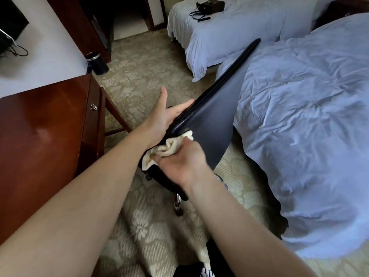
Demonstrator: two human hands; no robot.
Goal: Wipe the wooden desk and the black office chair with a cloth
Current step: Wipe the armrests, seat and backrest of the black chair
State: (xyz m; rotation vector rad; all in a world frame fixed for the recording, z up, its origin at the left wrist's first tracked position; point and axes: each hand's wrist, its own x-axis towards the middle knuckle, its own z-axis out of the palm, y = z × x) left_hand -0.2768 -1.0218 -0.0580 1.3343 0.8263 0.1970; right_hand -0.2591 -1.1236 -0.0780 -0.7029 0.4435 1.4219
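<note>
The black office chair [217, 108] stands between the desk and the near bed, its tall back seen edge-on and running up to the right. My left hand [167, 112] lies flat with straight fingers against the front side of the backrest, thumb raised. My right hand [179, 160] grips a bunched cream cloth [169, 146] and presses it on the lower edge of the backrest. The glossy reddish wooden desk [44, 132] fills the left, with a round metal drawer knob [93, 107] on its side.
Two beds with pale blue covers: the near bed [309, 126] touches the chair, the far bed [229, 27] carries a black bag. A black waste bin [97, 63] stands on the patterned carpet beside the desk. A chrome chair leg with a caster [178, 204] is below my right wrist.
</note>
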